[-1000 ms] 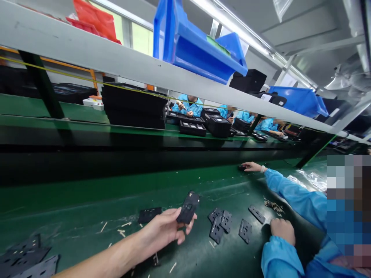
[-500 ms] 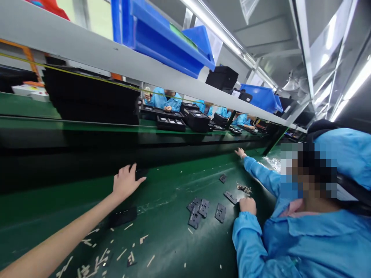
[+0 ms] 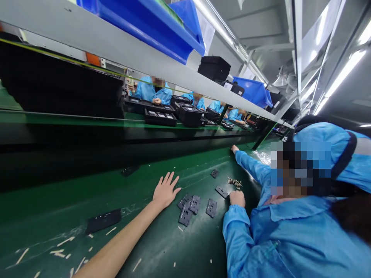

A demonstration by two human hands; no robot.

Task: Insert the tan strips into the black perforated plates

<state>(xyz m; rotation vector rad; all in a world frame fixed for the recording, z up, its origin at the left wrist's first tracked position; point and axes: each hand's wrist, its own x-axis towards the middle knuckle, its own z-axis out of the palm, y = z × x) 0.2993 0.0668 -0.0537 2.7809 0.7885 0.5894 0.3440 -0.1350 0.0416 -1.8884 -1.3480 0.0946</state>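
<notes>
Looking forward and down, the head view shows the person's bare left hand point(image 3: 165, 193) palm down over the smooth green worktable point(image 3: 162, 247), fingers splayed, grasping nothing. Whether the palm rests on the surface I cannot tell. The right hand is out of view, so its fingers cannot be judged.

Just beside the thumb and wrist lies a cluster of dark, flat rectangular plates point(image 3: 191, 207), overlapping one another. For a clean pick-up, thumb and fingertips on opposite long edges of the uppermost plate would probably serve best, so its neighbours do not drag along. Care seems wise near the co-worker's closed hand point(image 3: 237, 198) in its blue sleeve point(image 3: 238, 239).

The plates look matt charcoal, thin and pierced with small holes; their material is hard to tell. A similar single plate point(image 3: 211, 208) lies apart to their right. Well to the left lies a larger black rectangular piece point(image 3: 103, 221), among thin pale strips point(image 3: 111, 230).
</notes>
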